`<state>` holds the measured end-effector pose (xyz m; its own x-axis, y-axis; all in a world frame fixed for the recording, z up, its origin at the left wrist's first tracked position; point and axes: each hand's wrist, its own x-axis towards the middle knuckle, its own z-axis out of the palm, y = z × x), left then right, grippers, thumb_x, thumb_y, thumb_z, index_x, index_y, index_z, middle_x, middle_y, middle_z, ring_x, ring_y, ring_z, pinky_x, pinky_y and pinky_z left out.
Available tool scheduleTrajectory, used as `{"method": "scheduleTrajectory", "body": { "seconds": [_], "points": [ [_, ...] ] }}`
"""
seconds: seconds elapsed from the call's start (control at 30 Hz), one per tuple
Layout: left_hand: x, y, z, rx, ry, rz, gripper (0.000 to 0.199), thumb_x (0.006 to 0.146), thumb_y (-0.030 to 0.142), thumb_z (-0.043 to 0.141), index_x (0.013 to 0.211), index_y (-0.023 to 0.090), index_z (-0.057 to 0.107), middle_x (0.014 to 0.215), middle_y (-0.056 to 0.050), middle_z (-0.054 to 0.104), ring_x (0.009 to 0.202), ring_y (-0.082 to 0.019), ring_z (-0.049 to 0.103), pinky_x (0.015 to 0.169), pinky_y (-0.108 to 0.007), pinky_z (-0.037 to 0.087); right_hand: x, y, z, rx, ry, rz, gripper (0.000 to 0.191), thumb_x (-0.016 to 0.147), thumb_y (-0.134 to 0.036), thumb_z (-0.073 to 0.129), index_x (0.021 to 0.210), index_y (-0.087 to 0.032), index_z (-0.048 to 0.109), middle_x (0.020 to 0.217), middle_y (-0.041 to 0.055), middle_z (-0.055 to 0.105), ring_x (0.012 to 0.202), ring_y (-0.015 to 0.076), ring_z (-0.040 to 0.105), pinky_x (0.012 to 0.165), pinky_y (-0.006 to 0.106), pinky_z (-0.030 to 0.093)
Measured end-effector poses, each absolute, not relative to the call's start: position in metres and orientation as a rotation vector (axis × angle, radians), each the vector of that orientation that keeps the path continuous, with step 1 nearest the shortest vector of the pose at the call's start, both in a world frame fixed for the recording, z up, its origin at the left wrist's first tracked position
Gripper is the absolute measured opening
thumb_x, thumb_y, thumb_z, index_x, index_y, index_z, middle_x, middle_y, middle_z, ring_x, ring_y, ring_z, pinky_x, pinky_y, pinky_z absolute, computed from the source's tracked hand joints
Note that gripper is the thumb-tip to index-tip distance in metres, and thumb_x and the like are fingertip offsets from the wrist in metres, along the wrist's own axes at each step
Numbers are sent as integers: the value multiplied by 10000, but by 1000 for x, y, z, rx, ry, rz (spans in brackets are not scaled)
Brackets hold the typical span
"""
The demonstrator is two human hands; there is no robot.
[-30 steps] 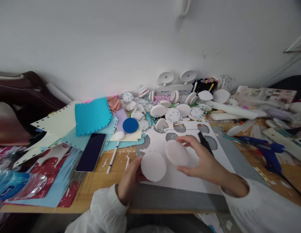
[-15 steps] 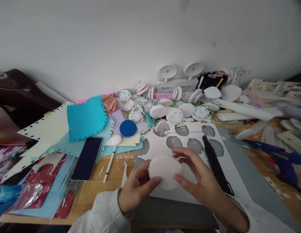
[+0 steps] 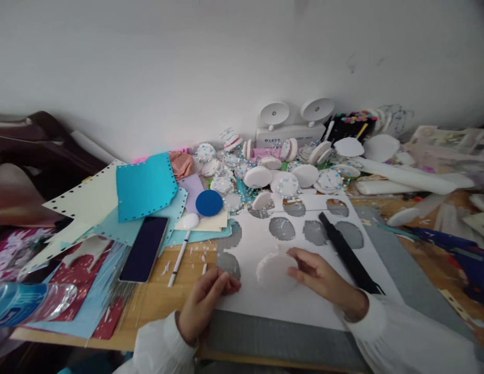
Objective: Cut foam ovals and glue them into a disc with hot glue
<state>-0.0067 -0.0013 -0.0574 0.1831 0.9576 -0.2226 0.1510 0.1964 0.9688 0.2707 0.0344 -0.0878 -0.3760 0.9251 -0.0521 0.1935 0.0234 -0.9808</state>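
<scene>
White sheet [image 3: 249,234] beneath, only the right hand [image 3: 319,278] still holds the disc [image 3: 273,272].

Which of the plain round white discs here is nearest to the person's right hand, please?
The one between the two hands, at the right hand's fingers, over the flat white sheet with cut-out holes; the others lie farther back.

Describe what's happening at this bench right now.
The right hand holds the edge of a white disc over a white sheet with holes cut in it. The left hand is near the sheet's left edge, apart from the disc. A black tool lies on the sheet, and decorated white discs are piled behind.
</scene>
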Motion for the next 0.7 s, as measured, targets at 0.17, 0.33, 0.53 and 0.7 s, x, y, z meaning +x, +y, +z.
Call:
{"method": "scheduleTrajectory", "body": {
  "seconds": [0.17,0.33,0.53,0.7],
  "points": [
    [-6,-6,-56,1246,1294,832,538,891,599,474,651,169,690,670,-62,699,658,-172,601,653,-275,443,276,42,-78,-1112,-1488,1618,311,851,-473,627,987,-193,635,891,46,670,829,203,648,705,304,538],
    [-21,10,-46,1361,1309,944,468,886,550,523,722,182,759,859,-100,738,831,-218,644,789,-311,479,273,40,-66,-1096,-1410,1606,340,832,-469,659,1023,-188,660,877,47,690,794,199,655,669,299,534],
    [-11,46,-34,1565,656,886,710,696,437,797,1344,294,541,1507,-116,382,1384,-329,356,1106,-445,334,247,45,-55,-936,-1415,1654,307,836,-451,664,1015,-201,674,903,36,693,822,187,638,719,297,518],
    [9,60,-47,1557,529,756,1068,513,353,914,1441,318,388,1532,-118,355,1401,-348,323,1160,-514,207,229,44,-65,-884,-1299,1726,330,840,-465,657,1035,-199,662,925,37,690,842,188,626,742,300,497]
  ]
}}
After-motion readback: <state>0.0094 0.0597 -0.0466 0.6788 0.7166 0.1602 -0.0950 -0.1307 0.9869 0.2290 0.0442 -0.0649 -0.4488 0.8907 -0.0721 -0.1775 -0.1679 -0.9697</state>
